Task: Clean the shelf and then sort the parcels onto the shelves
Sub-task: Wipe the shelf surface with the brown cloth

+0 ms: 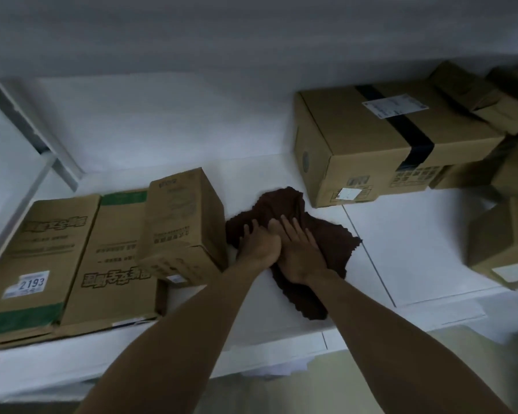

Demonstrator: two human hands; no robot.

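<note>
Cleaning stage, by the look of it, not sorting. Your left hand (259, 245) and right hand (301, 253) lie side by side, touching, fingers straight and pressed flat on the brown cloth (326, 234); neither grasps anything.

The cloth sits mid-shelf, nearer the front edge of the white shelf (416, 243), between the tilted small carton (183, 222) and the black-taped carton (386, 144).

Parcels already on this shelf: the carton labelled 2193 (33, 264) and a green-banded carton (114, 258) at the left end, and a small box (503, 252) at the right edge.

Left, I judge: wiping under and around the cartons, then all the sorting.
</note>
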